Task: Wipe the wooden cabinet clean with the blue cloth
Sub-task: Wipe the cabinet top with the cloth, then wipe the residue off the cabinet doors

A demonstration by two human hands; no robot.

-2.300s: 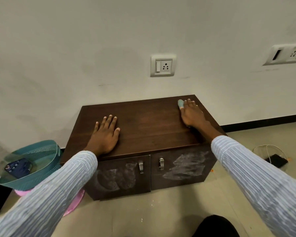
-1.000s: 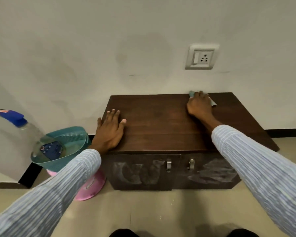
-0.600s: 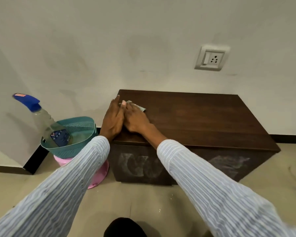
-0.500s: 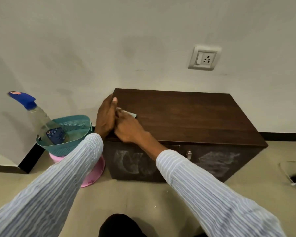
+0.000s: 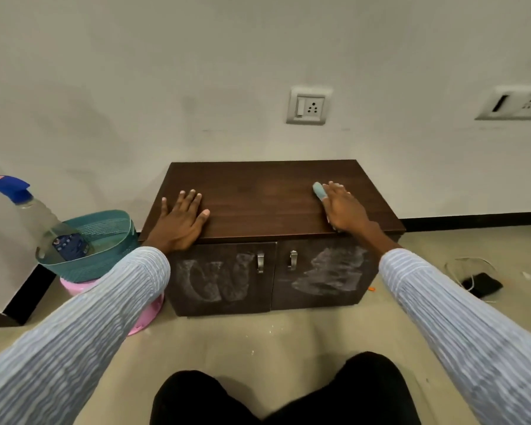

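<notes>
right hand (image 5: pixel 345 207) slid blue cloth (image 5: pixel 318 190) rightward across cabinet (image 5: pixel 267 200)

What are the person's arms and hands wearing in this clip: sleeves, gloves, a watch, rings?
Both arms wear long sleeves of light blue fabric with fine white stripes, the left sleeve and the right sleeve each ending at the wrist. The left hand and right hand are bare: no gloves, and no watch, ring or bracelet is visible.

Nothing can be read: the dark blue label on the spray bottle (image 5: pixel 69 245) is blurred, and the cabinet doors (image 5: pixel 270 277) carry only chalky smears.
</notes>
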